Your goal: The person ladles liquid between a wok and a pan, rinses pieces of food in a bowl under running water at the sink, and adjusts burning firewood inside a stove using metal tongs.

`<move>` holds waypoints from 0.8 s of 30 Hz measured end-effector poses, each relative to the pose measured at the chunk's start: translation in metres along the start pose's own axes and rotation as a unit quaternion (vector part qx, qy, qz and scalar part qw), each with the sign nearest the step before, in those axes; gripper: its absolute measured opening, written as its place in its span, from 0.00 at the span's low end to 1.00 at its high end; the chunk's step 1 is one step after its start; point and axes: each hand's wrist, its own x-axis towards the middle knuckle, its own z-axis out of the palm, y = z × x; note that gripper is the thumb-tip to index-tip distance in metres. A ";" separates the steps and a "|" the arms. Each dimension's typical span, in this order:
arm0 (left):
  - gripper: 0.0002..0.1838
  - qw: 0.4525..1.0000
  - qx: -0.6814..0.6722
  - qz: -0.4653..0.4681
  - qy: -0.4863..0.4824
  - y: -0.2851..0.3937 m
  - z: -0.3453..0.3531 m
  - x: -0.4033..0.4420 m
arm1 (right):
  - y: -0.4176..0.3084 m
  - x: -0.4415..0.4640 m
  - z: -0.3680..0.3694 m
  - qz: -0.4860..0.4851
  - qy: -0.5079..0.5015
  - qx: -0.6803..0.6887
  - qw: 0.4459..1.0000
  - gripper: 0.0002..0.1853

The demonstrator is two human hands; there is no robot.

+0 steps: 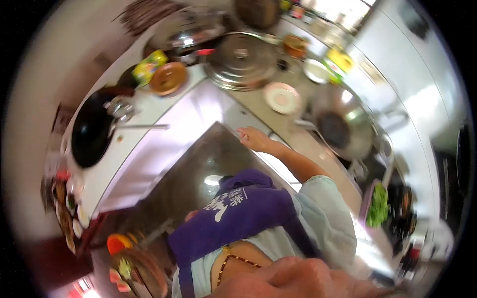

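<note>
My right hand (254, 139) is stretched forward near the inner edge of the worktop (298, 134). Its fingers are curled in, and nothing shows between them. Beyond it stand a pale plate (281, 97) and a large round metal lid (241, 59). To its right a metal wok (343, 121) sits on the stove. Only a small patch of skin, perhaps my left hand (191, 215), shows at the left edge of the purple apron (238, 213). Its fingers are hidden.
A black wok (89, 131), a brown bowl (169, 78) and a yellow packet (150, 67) stand on the left counter. Green leaves (378, 206) fill a tub at right. Lower left are orange bowls (120, 243) and a round board (149, 268). A white bowl (316, 71) stands behind the wok.
</note>
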 end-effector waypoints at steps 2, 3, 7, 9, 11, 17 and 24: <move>0.16 0.996 -0.024 -0.014 -0.086 0.027 0.010 0.010 | 0.014 -0.060 -0.045 0.113 0.039 0.055 0.991 0.21; 0.16 0.995 0.019 0.024 -0.095 0.027 0.022 0.024 | 0.027 -0.088 -0.060 0.128 0.098 0.081 0.984 0.21; 0.16 0.951 0.228 0.129 -0.163 0.073 0.048 0.056 | -0.003 -0.193 -0.141 0.230 0.214 0.152 0.937 0.20; 0.16 0.940 0.243 0.140 -0.194 0.110 0.067 0.054 | 0.004 -0.237 -0.173 0.253 0.248 0.182 0.917 0.21; 0.17 0.962 0.146 0.121 -0.198 0.110 0.078 0.063 | 0.036 -0.273 -0.196 0.265 0.342 0.233 0.871 0.21; 0.18 0.880 0.422 0.119 -0.183 0.205 0.134 0.018 | 0.188 -0.401 -0.271 0.279 0.624 0.448 0.576 0.23; 0.17 0.908 0.364 0.091 -0.184 0.211 0.209 -0.011 | 0.339 -0.509 -0.337 0.292 0.724 0.508 0.365 0.20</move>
